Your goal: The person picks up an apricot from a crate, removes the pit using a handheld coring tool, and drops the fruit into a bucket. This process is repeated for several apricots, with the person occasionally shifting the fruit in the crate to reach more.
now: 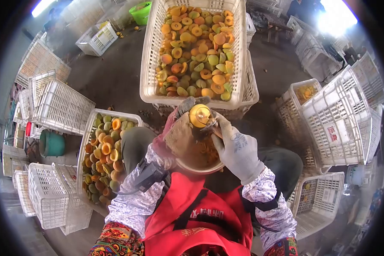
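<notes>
A halved yellow fruit [199, 115] is held over a bowl [200, 170] in the lap. My left hand [180, 128], in a dirty glove, is wrapped round the fruit from the left. On the right, my right hand [239, 149], in a pale grey glove, is closed on a small metal tool [208, 124] at the fruit's cut face. The tool's full shape is hidden by the fingers. Brownish pieces lie inside the bowl. Just ahead stands a white crate [147, 64] of halved fruit [196, 51].
Another crate [83, 149] with fruit [104, 149] stands beside the left knee. Stacked white crates [66, 106] are at left, and more crates [337, 123] at right. A teal bucket [52, 143] sits at left, a green tub [141, 13] at the far end.
</notes>
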The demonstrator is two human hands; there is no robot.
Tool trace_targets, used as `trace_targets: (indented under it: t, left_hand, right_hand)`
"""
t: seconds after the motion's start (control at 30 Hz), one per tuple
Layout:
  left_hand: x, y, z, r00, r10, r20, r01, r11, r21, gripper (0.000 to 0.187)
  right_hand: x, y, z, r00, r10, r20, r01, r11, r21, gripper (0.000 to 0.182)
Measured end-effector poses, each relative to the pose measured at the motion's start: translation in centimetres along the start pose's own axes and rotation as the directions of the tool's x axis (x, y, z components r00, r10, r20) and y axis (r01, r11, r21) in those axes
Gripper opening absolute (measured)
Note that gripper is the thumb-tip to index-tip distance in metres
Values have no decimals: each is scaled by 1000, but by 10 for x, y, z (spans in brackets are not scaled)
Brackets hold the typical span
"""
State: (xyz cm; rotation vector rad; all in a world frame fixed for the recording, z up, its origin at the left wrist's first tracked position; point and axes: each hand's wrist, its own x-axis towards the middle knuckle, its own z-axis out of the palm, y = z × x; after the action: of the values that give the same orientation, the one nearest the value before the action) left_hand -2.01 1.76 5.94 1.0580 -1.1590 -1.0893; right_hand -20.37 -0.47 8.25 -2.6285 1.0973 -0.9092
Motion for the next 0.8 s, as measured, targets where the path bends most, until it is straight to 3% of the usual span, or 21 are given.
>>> trace_targets:
  t: [0.03,0.07,0.1,0.13,0.17,0.2,0.23,0.3,0.33,0.4,0.43,0.47,0.53,0.57,0.6,0.67,0.7,0.73,0.77,0.8]
  left_hand:
    - [-3,9,0,992,111,61,-125,933,336,42]
    - [-6,18,0,970,192,152,-245,742,625,42]
    - [-8,22,-1,937,230,265,-343,450,824,43]
    - [-10,20,-1,938,230,261,-340,450,826,43]
    - [-11,16,-2,978,118,171,-189,848,494,37]
    - [-11,11,-2,988,-27,150,24,999,21,32]
    - [-10,-1,-6,988,-29,151,26,999,20,32]
    - [-3,-28,-18,956,-292,13,282,912,-297,27]
    - [2,-35,-24,955,-297,13,288,910,-299,27]
    - [17,-42,-35,946,-145,288,153,988,-6,26]
    - [20,-83,-53,933,-121,340,178,974,-141,29]
    - [15,-56,-45,932,-126,339,183,973,-142,29]
    - [4,27,-19,947,-200,253,181,979,96,29]
    - [12,23,-28,901,10,433,79,979,-187,29]
    - [14,12,-27,900,13,437,75,980,-185,29]
    - [14,-21,-23,967,-119,226,170,960,-224,30]
    - [15,-26,-21,955,-260,141,295,872,-391,31]
    - [11,-31,-17,955,-260,143,296,873,-388,31]
    - [4,-26,-4,999,-41,-22,38,992,-120,32]
    - [-1,-25,8,969,217,-120,-192,962,193,33]
  right_hand:
    - [-2,0,1,1000,-4,3,4,1000,-1,34]
    - [-4,0,3,999,-7,36,7,1000,5,36]
    - [-6,-1,3,998,-11,68,10,1000,13,39]
    - [-7,-3,3,997,-14,70,13,1000,15,39]
    - [-8,-6,2,994,-15,113,21,998,-54,39]
    - [-10,-7,1,988,-10,154,30,992,-123,39]
    - [-12,-7,2,988,-9,155,28,992,-124,39]
    - [-20,-4,8,963,60,264,4,971,-238,37]
    - [-24,-2,12,961,64,269,2,971,-238,37]
    - [-30,0,20,940,105,323,-32,974,-223,36]
    - [-29,1,23,939,105,326,-32,975,-222,36]
    - [-28,1,25,927,134,350,-85,985,-153,30]
    - [-25,0,27,911,160,379,-139,987,-81,26]
    - [-21,0,26,893,203,402,-208,978,-32,25]
    - [-17,1,26,873,244,423,-276,961,15,24]
    - [-13,0,26,885,250,393,-307,948,88,27]
    - [-12,-1,27,895,259,363,-334,928,163,31]
    - [-11,-1,27,896,260,359,-335,928,165,31]
    - [-10,-1,27,920,167,354,-250,947,201,30]
    - [-11,-3,29,934,69,350,-160,958,239,29]
